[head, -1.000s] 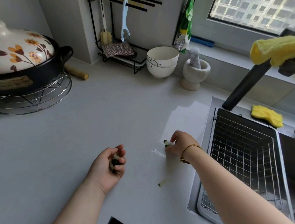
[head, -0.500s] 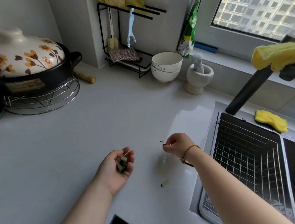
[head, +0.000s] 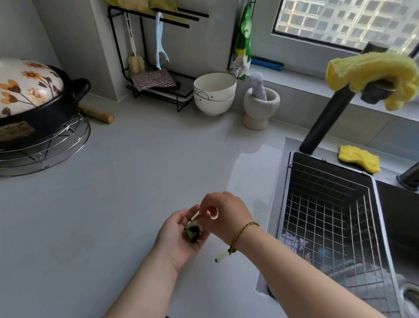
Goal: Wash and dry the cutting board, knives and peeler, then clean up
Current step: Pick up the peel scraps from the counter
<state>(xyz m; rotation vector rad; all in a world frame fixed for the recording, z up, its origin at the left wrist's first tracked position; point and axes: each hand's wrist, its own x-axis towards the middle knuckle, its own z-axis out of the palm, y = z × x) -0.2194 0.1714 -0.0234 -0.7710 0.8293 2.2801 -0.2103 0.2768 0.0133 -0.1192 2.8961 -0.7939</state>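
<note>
My left hand (head: 178, 235) is cupped palm up over the grey counter (head: 82, 220) and holds several green and white vegetable scraps (head: 193, 231). My right hand (head: 224, 214) is right beside it, its fingertips pinching one more scrap over the left palm. Another scrap (head: 221, 258) lies on the counter just under my right wrist. A light blue peeler (head: 160, 41) hangs on the black rack (head: 149, 62) at the back. No cutting board or knives are in view.
A wire basket (head: 335, 224) sits in the sink at right, behind it a black faucet (head: 331, 115) draped with a yellow cloth (head: 375, 73) and a yellow sponge (head: 359, 161). Bowls (head: 214, 93), a mortar (head: 261, 106) and a floral pot (head: 15, 99) stand at the back.
My right hand lifted a scrap off the counter and carried it left to my left hand, which rose and moved right to meet it. The camera tilted slightly.
</note>
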